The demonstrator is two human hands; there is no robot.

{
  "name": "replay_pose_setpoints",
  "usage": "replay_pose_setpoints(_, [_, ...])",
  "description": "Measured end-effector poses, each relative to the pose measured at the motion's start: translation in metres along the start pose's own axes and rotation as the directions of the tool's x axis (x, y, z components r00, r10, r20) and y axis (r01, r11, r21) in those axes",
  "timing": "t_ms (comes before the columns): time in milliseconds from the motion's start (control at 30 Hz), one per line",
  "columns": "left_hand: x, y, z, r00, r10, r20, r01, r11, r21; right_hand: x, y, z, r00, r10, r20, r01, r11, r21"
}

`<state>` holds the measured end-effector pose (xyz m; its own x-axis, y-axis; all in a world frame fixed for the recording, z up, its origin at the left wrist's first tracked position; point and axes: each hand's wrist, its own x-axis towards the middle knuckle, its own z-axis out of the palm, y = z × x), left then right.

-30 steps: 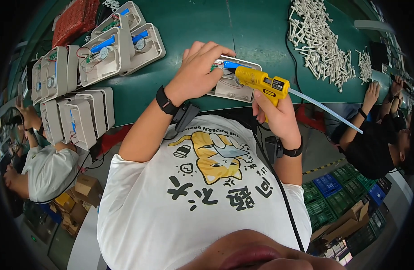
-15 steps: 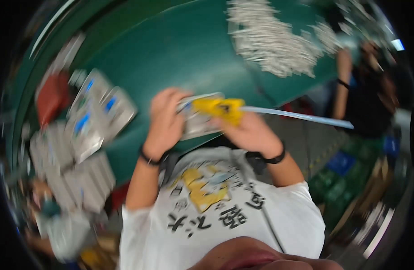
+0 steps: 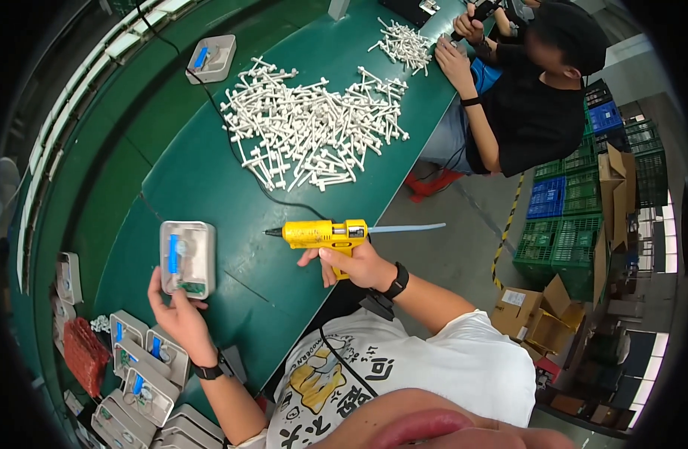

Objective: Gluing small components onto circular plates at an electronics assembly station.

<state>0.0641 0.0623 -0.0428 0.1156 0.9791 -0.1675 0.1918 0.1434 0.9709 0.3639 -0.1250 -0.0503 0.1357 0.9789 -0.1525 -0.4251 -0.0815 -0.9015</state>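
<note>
My right hand (image 3: 359, 263) holds a yellow hot glue gun (image 3: 321, 233) by its handle, over the front edge of the bench. The gun's dark nozzle points left, and a pale glue stick (image 3: 407, 227) sticks out of its back. To the left, my left hand (image 3: 181, 318) grips the near end of a shallow off-white plastic housing (image 3: 198, 254), fingers along its side and thumb at the near rim. Inside the housing are a blue strip (image 3: 172, 254), a round clear part and a small green circuit board (image 3: 190, 287).
White T-headed plastic pins (image 3: 306, 127) lie heaped on the green bench (image 3: 231, 254). Another housing (image 3: 211, 58) sits at the far left. Stacked housings (image 3: 145, 389) and a red bag (image 3: 86, 358) are near left. A black cord (image 3: 284, 200) crosses the bench. A co-worker (image 3: 520, 105) sits at right.
My hands were close together over the housing; now they are apart. The housing lies to the left under my left hand, and the glue gun's nozzle has come away from it. The view has turned.
</note>
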Motion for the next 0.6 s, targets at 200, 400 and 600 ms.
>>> replay_pose_setpoints(200, [0.030, 0.008, 0.028, 0.912, 0.337, -0.232, -0.349, 0.937, -0.013, 0.004, 0.000, 0.001, 1.000, -0.006, -0.005, 0.006, 1.000, -0.018])
replay_pose_setpoints(400, [0.032, -0.014, 0.015, 0.935, 0.338, -0.112, -0.340, 0.940, -0.001, 0.006, -0.001, -0.004, 1.000, 0.021, -0.003, -0.021, 1.000, 0.017])
replay_pose_setpoints(600, [0.032, -0.003, 0.027, 0.928, 0.371, -0.028, -0.349, 0.894, 0.281, 0.000, 0.007, -0.009, 0.999, 0.036, 0.014, -0.036, 0.998, 0.041])
